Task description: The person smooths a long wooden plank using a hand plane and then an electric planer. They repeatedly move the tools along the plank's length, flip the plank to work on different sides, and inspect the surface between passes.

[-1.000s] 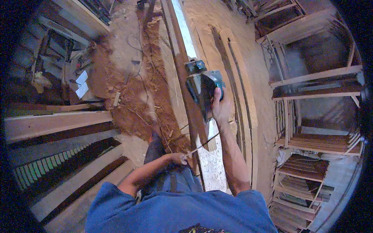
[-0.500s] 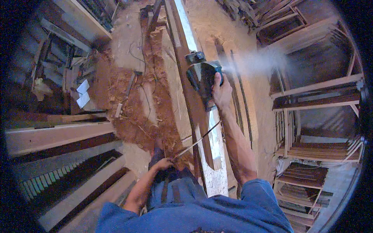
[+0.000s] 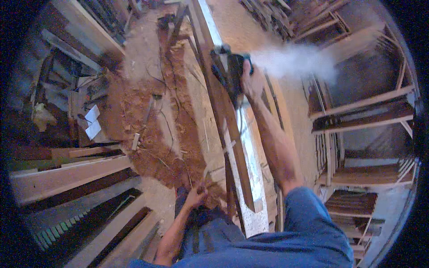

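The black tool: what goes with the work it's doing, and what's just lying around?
Part of the job:
- tool, in the right hand
- brown plank under it
- pale cloud beside it, probably dust

Seem to be just lying about:
- white papers off to the left
- small wood block on the floor

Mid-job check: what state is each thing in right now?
Planer: apparently running, dust blowing out rightward
Board: lying lengthwise under the planer
Right hand: wrapped around the planer
Left hand: closed, apparently on the cord
Papers: spread open
Shavings: scattered
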The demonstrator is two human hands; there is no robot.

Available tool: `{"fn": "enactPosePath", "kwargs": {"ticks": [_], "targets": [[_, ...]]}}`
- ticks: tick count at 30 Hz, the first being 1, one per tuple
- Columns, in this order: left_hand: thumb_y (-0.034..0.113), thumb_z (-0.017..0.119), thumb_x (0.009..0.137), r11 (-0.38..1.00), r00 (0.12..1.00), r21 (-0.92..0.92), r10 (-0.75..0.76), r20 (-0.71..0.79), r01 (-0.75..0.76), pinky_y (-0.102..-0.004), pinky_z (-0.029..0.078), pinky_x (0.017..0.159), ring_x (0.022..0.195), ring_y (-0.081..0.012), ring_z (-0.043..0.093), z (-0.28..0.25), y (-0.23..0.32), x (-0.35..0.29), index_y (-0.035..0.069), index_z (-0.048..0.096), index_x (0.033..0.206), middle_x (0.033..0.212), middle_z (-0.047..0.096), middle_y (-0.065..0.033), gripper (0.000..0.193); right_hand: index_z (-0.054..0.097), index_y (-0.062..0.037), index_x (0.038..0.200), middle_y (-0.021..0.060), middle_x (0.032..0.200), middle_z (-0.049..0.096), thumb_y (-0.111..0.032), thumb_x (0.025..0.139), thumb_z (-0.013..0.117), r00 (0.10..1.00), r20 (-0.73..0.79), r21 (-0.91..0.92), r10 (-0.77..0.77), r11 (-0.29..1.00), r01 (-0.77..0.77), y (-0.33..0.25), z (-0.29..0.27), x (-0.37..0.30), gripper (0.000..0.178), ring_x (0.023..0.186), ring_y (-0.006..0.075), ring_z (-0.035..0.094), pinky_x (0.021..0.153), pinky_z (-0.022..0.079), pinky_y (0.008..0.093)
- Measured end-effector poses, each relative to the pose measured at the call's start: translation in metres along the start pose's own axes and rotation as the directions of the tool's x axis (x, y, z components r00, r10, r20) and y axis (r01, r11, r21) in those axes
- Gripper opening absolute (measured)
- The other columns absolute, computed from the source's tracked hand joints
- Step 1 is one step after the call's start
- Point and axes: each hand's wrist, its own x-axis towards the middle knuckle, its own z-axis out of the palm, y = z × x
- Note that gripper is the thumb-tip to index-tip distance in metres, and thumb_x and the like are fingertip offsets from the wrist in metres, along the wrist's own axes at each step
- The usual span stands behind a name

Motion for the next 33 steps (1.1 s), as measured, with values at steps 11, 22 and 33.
{"fn": "enactPosePath", "kwargs": {"ticks": [11, 22, 33], "targets": [[-0.006, 0.063, 0.089, 0.863, 0.725, -0.105, 0.344, -0.596, -0.495, -0.0322, 0.054, 0.092, 0.103, -0.0176, 0.067, -0.094, 0.066, 0.02, 0.003, 0.066, 0.109, 0.111, 0.071, -0.0085, 0.022, 0.064, 0.0009, 0.127, 0.0229, 0.113, 0.07, -0.045, 0.11, 0.045, 0.968, -0.186, 0.053, -0.167, 0.982, 0.179, 0.049, -0.011, -0.072, 0.052, 0.108, 0.0342, 0.067, 0.097, 0.049, 0.0418], [-0.011, 0.052, 0.086, 0.98, 0.897, -0.117, 0.097, -0.43, -0.162, -0.0322, 0.054, 0.095, 0.106, -0.0198, 0.071, -0.044, -0.036, -0.048, 0.0, 0.068, 0.111, 0.114, 0.075, -0.013, 0.032, 0.055, 0.0046, 0.14, 0.0209, 0.12, 0.069, -0.034, 0.11, 0.044, 0.994, -0.035, 0.173, 0.106, 0.98, -0.099, 0.128, -0.155, -0.422, 0.05, 0.11, 0.0315, 0.066, 0.097, 0.051, 0.0399], [-0.009, 0.05, 0.087, 0.975, 0.851, 0.066, 0.216, -0.479, -0.21, -0.0341, 0.051, 0.098, 0.105, -0.0217, 0.07, -0.022, -0.015, -0.076, 0.003, 0.067, 0.112, 0.111, 0.075, -0.0114, 0.032, 0.06, 0.003, 0.132, 0.0358, 0.122, 0.065, -0.058, 0.106, 0.038, 0.992, -0.075, -0.044, -0.097, 0.995, 0.094, 0.054, -0.055, -0.145, 0.07, 0.12, 0.0538, 0.06, 0.1, 0.048, 0.0584]]}}
